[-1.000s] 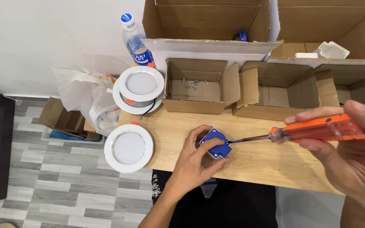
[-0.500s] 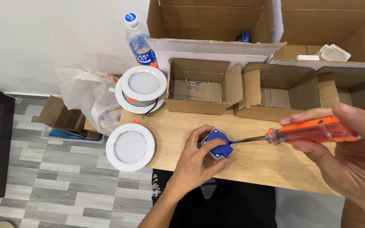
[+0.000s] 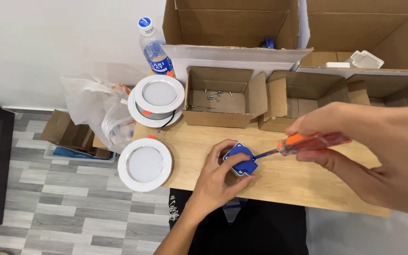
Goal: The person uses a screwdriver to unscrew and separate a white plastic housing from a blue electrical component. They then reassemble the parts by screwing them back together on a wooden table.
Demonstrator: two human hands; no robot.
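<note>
My left hand (image 3: 216, 177) grips a small blue box-shaped part (image 3: 240, 159) and presses it onto the wooden table (image 3: 289, 179). In my right hand (image 3: 378, 151) is an orange-handled screwdriver (image 3: 308, 141), held level, with its tip touching the right side of the blue part. A round white downlight (image 3: 144, 164) lies flat at the table's left edge, just left of my left hand. Two more downlights (image 3: 157, 100) are stacked behind it.
A small open cardboard box (image 3: 223, 101) with several loose screws stands behind the blue part, with another open box (image 3: 303, 101) to its right. Larger cartons (image 3: 232, 28) line the back. A plastic bottle (image 3: 154, 47) and a clear plastic bag (image 3: 97, 111) sit at the left.
My right hand has rolled over the screwdriver handle and now covers most of it. The view has tilted slightly; the blue part stays in my left hand.
</note>
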